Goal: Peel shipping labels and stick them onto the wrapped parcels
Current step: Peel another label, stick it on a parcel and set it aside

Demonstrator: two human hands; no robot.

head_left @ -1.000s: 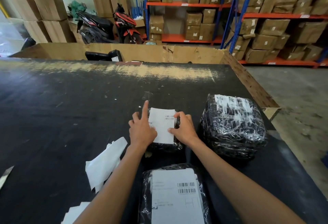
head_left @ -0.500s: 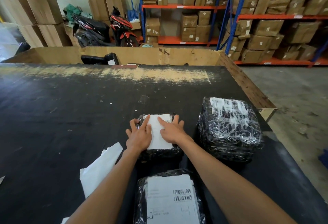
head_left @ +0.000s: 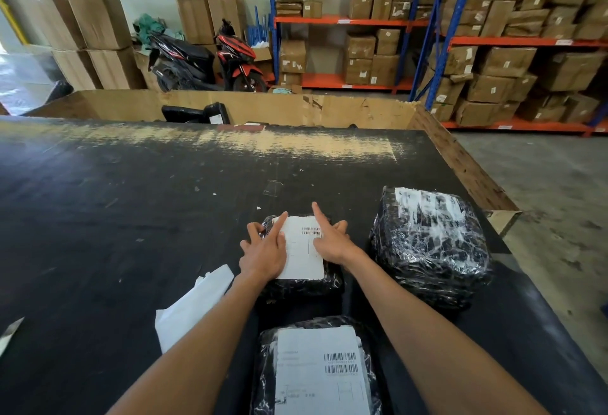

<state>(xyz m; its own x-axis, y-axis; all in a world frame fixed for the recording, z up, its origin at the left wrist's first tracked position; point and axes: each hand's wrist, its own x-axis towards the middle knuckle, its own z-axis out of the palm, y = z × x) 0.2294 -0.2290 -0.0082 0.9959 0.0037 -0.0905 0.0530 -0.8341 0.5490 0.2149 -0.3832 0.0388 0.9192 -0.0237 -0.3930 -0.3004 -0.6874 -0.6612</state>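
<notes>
Head view, left hand (head_left: 263, 255), right hand (head_left: 330, 243) pressing label (head_left: 301, 256) on small parcel (head_left: 329, 286)

Box-laden warehouse shelving (head_left: 427, 39), concrete floor (head_left: 543, 168)

Black table (head_left: 131, 217); three wrapped parcels (head_left: 431, 250); loose white backing sheets (head_left: 194, 309).

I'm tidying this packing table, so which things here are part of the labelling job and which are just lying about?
In the job:
small parcel under both hands
its label
left hand, right hand
near parcel
big parcel

Lying about:
white backing sheets
motorbike
shelved cartons
</notes>
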